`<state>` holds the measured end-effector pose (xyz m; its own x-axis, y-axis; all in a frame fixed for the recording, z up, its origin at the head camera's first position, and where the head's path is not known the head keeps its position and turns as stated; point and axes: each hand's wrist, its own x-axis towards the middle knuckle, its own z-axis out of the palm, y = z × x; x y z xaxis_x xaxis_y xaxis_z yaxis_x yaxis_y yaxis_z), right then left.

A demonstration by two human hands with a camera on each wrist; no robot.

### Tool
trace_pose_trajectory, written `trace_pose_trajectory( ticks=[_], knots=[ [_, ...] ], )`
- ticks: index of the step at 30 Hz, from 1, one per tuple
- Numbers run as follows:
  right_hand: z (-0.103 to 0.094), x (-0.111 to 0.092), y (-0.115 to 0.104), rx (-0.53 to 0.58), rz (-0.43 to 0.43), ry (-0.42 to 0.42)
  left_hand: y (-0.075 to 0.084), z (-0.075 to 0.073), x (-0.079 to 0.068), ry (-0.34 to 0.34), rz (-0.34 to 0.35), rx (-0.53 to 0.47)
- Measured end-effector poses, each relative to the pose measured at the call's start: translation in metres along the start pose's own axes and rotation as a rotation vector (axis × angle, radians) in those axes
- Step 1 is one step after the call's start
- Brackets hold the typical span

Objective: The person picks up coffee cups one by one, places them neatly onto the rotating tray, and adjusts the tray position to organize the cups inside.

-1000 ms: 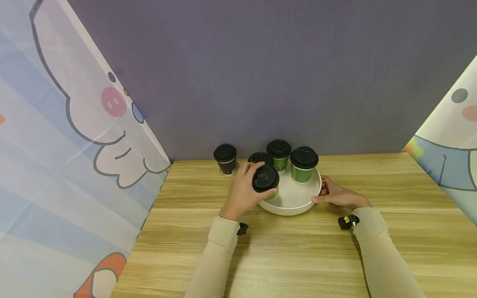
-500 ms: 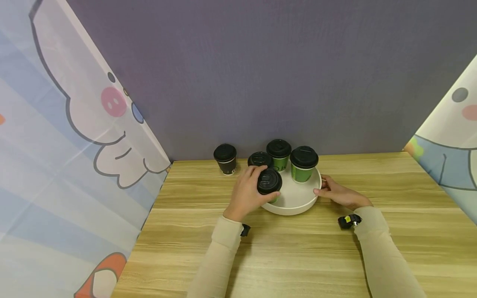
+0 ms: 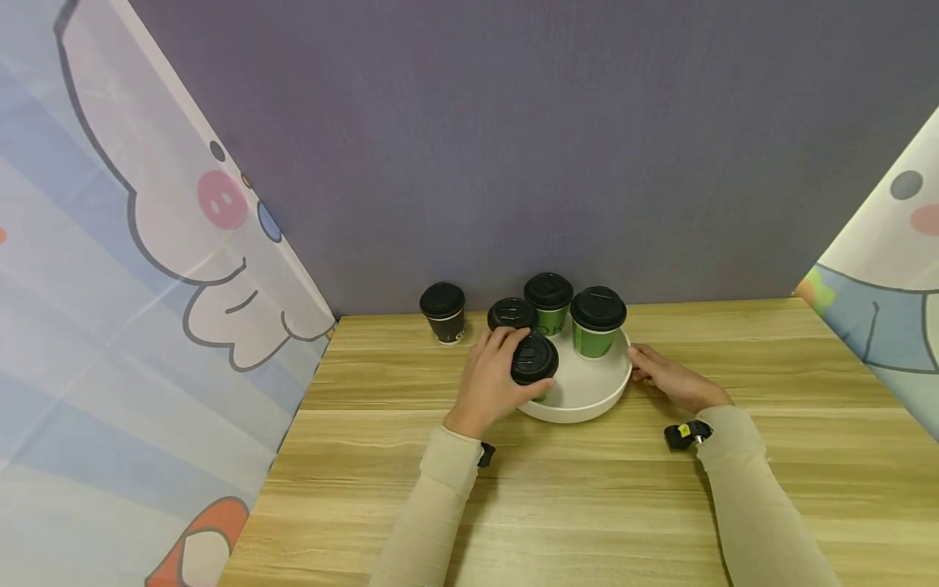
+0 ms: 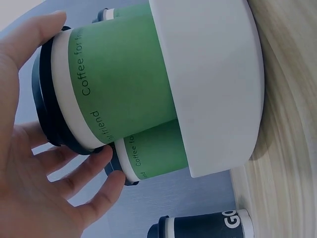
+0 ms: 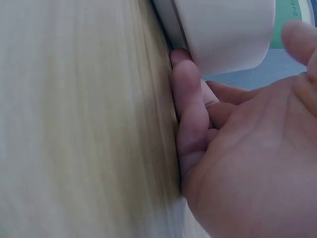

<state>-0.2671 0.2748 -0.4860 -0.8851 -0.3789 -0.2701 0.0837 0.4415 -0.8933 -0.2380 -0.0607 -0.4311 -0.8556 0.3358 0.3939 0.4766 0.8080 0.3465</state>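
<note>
My left hand point(image 3: 490, 383) holds a green paper coffee cup point(image 3: 535, 359) by its black lid, thumb on one side and fingers on the other. This cup stands upright at the near left inside a round white tray point(image 3: 584, 390). In the left wrist view, the cup's green sleeve point(image 4: 124, 74) shows printed words, and its base is hidden behind the tray wall. At the tray's right side, my right hand point(image 3: 676, 385) grips the edge. The right wrist view shows curled fingers point(image 5: 190, 94) low against the tray's underside, close to the tabletop.
Three more lidded cups share the tray: a back-left cup point(image 3: 512, 313), a back cup point(image 3: 548, 303) and a right cup point(image 3: 597, 322). A dark-sleeved cup point(image 3: 444, 313) stands on the wooden table point(image 3: 572, 497) left of the tray. A grey panel point(image 3: 543, 147) rises behind.
My left hand has shifted slightly right with the green coffee cup, further into the tray. My right thumb has moved up along the tray's rim, away from me.
</note>
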Motion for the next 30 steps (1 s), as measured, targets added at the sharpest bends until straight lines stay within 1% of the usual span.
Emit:
trace_pose_trajectory(
  ticks=[3, 12, 17, 22, 30],
  knots=[
    [0.0004, 0.0001, 0.0, 0.008, -0.015, 0.006, 0.0009, -0.0002, 0.0001, 0.0, 0.0, 0.005],
    [0.0014, 0.0023, 0.001, 0.018, -0.001, 0.032, 0.0032, 0.0006, 0.0004, -0.018, -0.007, 0.039],
    [0.0011, 0.0019, 0.0007, 0.014, -0.004, 0.028, 0.0038, 0.0007, -0.0005, -0.016, 0.022, 0.063],
    [0.0005, 0.0008, -0.0021, 0.027, -0.007, 0.027, 0.0044, 0.0004, -0.0006, -0.041, 0.052, 0.096],
    [0.0003, 0.003, 0.0, 0.035, 0.012, 0.027, 0.0044, 0.0021, -0.0006, -0.062, 0.056, 0.086]
  ],
)
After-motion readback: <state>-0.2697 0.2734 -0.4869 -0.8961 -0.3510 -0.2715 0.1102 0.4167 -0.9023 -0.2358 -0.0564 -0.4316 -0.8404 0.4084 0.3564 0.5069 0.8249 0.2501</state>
